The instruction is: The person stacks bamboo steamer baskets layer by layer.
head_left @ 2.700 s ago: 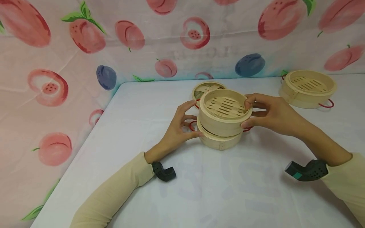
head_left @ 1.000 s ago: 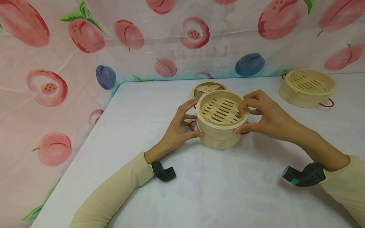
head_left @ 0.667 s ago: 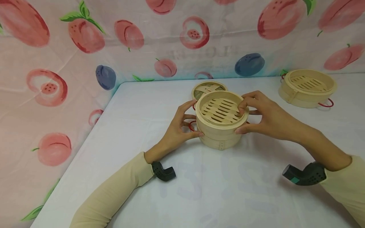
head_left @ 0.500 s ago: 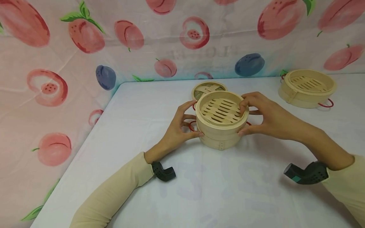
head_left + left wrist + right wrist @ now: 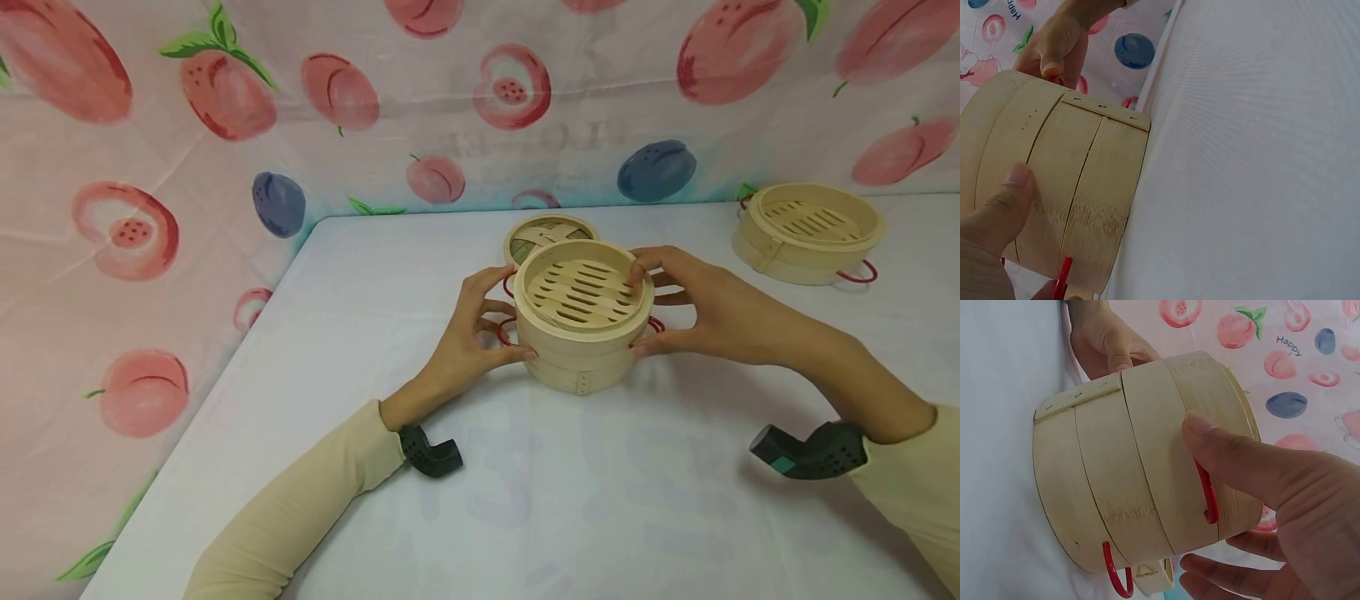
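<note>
Before you is a white table (image 5: pixel 585 483), with a fruit-printed cloth (image 5: pixel 585 100) behind. On the table is a stack (image 5: pixel 580 357) of two bamboo baskets; the upper basket (image 5: pixel 581 327) shows its slatted floor. Your left hand (image 5: pixel 467 332) clasps the stack between thumb and fingers; your right hand (image 5: pixel 731 306) pinches the upper basket's wall. A woven lid (image 5: pixel 536 237) lies behind; another slatted basket (image 5: pixel 798 265) stands well apart, to the right.

Over the white cloth-covered table (image 5: pixel 570 517), passage runs at bottom centre between black curved wrist cameras (image 5: pixel 431 454); at frame centre a round pale bamboo steamer stack (image 5: pixel 581 358) blocks it, flanked by bare left hand (image 5: pixel 459 348) and bare right hand (image 5: pixel 723 308)
</note>
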`<control>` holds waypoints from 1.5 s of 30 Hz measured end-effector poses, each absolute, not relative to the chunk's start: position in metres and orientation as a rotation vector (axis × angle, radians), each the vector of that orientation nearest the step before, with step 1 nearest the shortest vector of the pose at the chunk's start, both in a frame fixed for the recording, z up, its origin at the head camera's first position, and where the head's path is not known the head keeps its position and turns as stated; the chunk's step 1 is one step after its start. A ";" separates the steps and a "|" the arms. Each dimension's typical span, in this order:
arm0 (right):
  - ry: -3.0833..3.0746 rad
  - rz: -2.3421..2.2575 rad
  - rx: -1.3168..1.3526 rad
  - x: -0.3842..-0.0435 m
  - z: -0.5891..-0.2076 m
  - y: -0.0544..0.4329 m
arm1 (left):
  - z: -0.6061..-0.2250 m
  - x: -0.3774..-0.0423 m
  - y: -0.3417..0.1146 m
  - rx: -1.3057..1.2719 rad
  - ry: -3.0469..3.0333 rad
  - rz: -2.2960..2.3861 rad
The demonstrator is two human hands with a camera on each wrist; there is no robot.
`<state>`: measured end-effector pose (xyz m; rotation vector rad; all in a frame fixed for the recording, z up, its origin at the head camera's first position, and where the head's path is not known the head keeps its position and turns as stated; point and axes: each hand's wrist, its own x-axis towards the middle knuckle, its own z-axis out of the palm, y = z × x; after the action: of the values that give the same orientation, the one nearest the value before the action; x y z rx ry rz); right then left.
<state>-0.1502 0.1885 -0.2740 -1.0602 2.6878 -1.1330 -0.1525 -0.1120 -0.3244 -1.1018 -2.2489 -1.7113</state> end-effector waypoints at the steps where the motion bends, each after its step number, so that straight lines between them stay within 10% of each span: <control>1: 2.683 -1.132 -1.055 -0.150 -0.274 0.189 | -0.325 -0.153 -0.112 -1.100 -2.251 -1.713; 45: 2.714 -1.043 -0.986 -0.154 -0.271 0.199 | -0.322 -0.151 -0.113 -1.048 -2.222 -1.643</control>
<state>-0.1544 0.1989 -0.2708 -0.9858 2.7141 -1.0430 -0.1513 -0.1128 -0.3224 -1.0483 -2.2216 -1.6433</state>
